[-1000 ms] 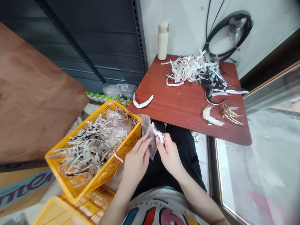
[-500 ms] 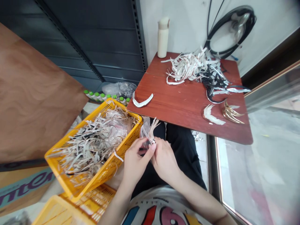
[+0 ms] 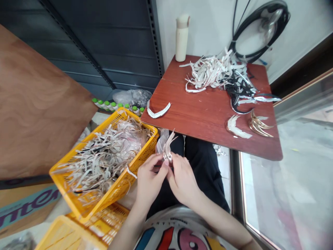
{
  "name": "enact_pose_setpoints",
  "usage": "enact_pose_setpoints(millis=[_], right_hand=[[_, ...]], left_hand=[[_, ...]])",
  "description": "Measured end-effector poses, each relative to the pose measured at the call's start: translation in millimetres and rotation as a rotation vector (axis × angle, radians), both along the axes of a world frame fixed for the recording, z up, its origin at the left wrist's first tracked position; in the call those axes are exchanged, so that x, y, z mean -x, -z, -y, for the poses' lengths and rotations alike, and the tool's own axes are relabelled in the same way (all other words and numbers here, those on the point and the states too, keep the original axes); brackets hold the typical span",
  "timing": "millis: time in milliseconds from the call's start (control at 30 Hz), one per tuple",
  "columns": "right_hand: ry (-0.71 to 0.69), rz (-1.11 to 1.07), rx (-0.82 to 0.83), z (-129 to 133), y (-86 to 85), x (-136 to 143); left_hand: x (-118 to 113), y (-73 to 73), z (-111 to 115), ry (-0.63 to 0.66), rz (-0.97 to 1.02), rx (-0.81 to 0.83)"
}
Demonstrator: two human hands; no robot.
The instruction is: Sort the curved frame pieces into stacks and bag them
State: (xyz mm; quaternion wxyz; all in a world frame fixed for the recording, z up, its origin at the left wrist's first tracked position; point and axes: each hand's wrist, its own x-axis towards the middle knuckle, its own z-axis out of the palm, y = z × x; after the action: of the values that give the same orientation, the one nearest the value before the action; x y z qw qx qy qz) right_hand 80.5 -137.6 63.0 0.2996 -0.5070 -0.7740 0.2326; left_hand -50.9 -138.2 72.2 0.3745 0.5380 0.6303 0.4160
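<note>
Over my lap, my left hand [image 3: 152,175] and my right hand [image 3: 182,175] close together round the lower end of a small bundle of curved, shiny strips [image 3: 168,144]. The strips fan upward past my fingertips, pale with a metallic sheen. My left thumb presses on the bundle, and my right fingers pinch it from the other side. Behind it hangs a clear plastic bag [image 3: 161,140]; whether a hand grips it too is hidden. On my left, a yellow crate [image 3: 145,156] holds a tangle of similar strips [image 3: 101,159] and clear plastic.
A red-brown table [image 3: 192,114] stands ahead, bearing a heap of white strips [image 3: 210,71], black strips [image 3: 240,85], a curved white bundle [image 3: 158,111], gold curved pieces [image 3: 258,125] and a cream bottle [image 3: 181,40]. Green-capped bottles [image 3: 113,105] line the floor behind the crate. Glass is at right.
The strip bundle has turned slightly in my fingers, and my left thumb has shifted a little left along its lower end. The view has moved slightly.
</note>
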Motion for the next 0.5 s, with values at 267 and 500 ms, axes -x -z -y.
enact_pose_setpoints(millis=[267,500], right_hand=[[0.015,0.055,-0.036,1.4,3.6,2.0],[0.014,0.089,-0.022,0.9,0.6,1.9]], left_hand=[[-0.1,0.6,0.0,-0.006,0.03,0.017],[1.1,0.7,0.2,-0.01,0.043,0.017]])
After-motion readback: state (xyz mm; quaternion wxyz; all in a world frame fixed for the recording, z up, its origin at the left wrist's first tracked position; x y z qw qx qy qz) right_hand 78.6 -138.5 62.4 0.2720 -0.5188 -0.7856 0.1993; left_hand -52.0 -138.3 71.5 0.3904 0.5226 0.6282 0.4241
